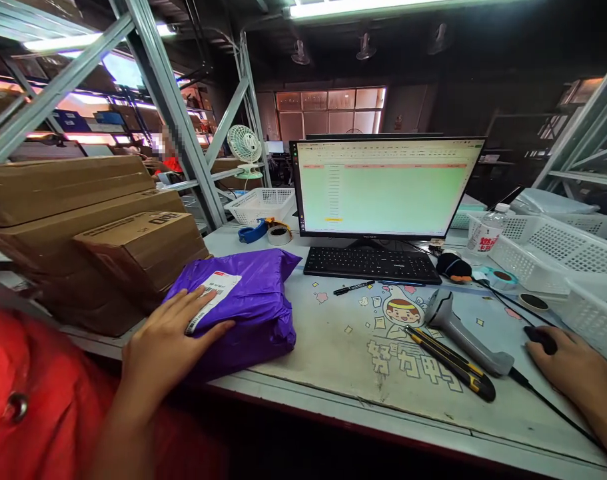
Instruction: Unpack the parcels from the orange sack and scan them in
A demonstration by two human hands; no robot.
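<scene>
My left hand (170,340) lies flat on a purple plastic mailer package (253,313), its fingers resting beside and partly over a white barcode shipping label (213,301). My right hand (566,363) is curled over a black corded computer mouse (540,340) at the desk's right side. Between my hands, a grey handheld barcode scanner (463,333) lies on its side on a printed desk mat (328,347). A yellow-and-black utility knife (450,363) lies next to it, and a black marker pen (353,288) sits nearer the keyboard (373,265).
Stacked cardboard boxes (143,250) stand left of the mailer. A monitor (383,187) showing a spreadsheet faces me. A blue tape dispenser (253,231), white mesh baskets (558,250) and a water bottle (486,233) stand nearby. A co-worker in red (168,163) sits beyond the steel shelving (176,113).
</scene>
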